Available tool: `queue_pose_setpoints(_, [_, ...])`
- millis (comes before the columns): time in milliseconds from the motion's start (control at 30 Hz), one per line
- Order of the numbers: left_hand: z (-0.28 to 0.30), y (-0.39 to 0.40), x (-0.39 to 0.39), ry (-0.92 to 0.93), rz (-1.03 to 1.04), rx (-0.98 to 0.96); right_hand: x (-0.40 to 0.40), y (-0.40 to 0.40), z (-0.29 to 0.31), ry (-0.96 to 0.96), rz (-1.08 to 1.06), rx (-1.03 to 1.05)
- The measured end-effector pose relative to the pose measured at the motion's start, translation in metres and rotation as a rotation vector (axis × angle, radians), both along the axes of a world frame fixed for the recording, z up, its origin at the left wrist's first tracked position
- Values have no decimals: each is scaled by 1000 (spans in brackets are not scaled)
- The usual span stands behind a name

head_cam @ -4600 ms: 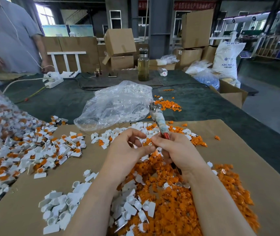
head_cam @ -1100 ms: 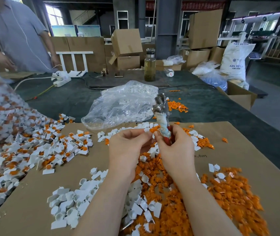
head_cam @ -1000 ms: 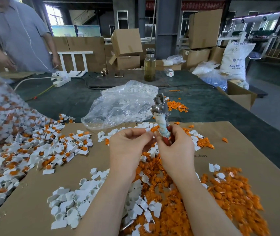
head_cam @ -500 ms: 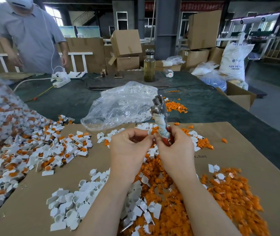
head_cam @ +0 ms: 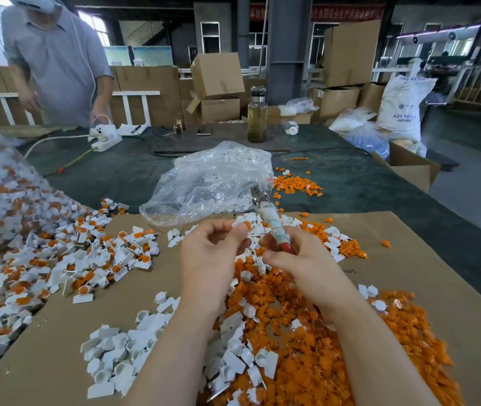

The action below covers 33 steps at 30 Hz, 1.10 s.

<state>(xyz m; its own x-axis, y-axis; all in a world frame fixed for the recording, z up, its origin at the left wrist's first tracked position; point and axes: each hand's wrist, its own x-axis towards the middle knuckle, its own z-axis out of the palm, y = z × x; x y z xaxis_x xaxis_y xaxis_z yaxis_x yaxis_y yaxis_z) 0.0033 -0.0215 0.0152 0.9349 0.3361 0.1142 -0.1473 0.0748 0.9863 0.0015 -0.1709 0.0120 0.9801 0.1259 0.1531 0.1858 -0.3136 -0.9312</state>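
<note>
My left hand (head_cam: 210, 253) pinches a small white and orange plastic piece (head_cam: 243, 225) between thumb and fingertips. Just to its right, my right hand (head_cam: 300, 259) grips a metal-headed tool (head_cam: 268, 218) with a tape-wrapped shaft and red handle, its head pointing up and away. Both hands hover over a heap of orange plastic parts (head_cam: 321, 332) on a cardboard sheet (head_cam: 438, 273). A pile of white plastic caps (head_cam: 122, 356) lies at the lower left of my forearms.
A big spread of assembled white-and-orange pieces (head_cam: 43, 268) covers the left. A clear plastic bag of white parts (head_cam: 213, 180) lies beyond my hands. Farther back stand a glass bottle (head_cam: 257, 115), a power strip (head_cam: 106, 139), boxes (head_cam: 218, 80), and a person (head_cam: 57, 57) at the table's far left.
My hands have drawn slightly apart, the left one now holding the small piece clear of the tool. The person at the back has stepped to the right.
</note>
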Motion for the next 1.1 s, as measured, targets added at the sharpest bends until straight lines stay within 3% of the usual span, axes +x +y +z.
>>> queue_pose_setpoints(333, [-2, 5, 5, -110, -34, -172, -3, -9, 4, 165, 192, -143])
queue_pose_setpoints(1100, [-1, 10, 4, -13, -70, -293, -3, 4, -2, 39, 180, -295])
